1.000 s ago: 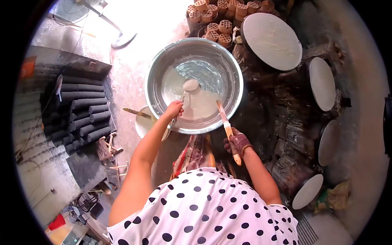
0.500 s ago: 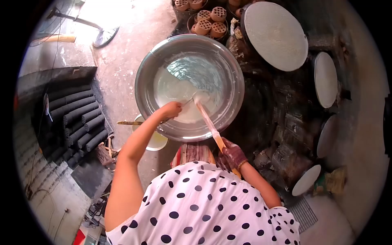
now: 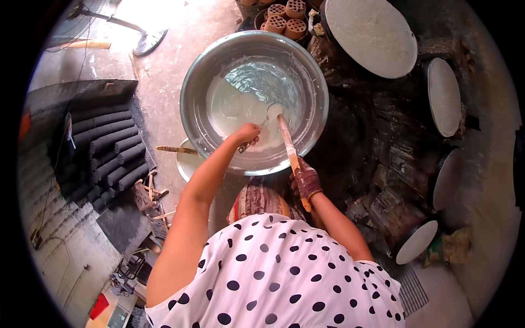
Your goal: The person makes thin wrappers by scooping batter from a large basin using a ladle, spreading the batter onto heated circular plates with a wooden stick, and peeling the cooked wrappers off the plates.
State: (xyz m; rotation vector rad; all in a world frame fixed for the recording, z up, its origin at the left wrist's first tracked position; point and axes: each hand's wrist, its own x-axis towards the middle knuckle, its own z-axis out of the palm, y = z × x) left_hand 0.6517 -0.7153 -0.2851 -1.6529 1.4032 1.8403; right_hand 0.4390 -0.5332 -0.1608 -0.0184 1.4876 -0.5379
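A large metal basin (image 3: 194,134) holds whitish liquid (image 3: 232,112) over part of its bottom. My bare left hand (image 3: 247,135) is closed on the handle of a ladle (image 3: 275,110), whose bowl is over the liquid, right of the basin's middle. My right hand (image 3: 306,180), in a dark red glove, grips a long wooden stick (image 3: 289,143). The stick's whitish upper end meets or overlaps the ladle's bowl; whether they touch is unclear. Partly behind the basin and my left arm, a white bucket (image 3: 187,164) has a brush-like tool (image 3: 176,149) across its rim.
Round pale discs (image 3: 372,35) line the right side above dark, blackened blocks. Perforated clay cylinders (image 3: 276,23) stand beyond the basin. Black ridged cylinders (image 3: 112,136) are stacked at the left. A fan base (image 3: 149,42) stands at the upper left.
The ladle and the stick's tip have come together over the liquid; earlier they were apart. My left hand has moved right since half a second ago, and the view has shifted.
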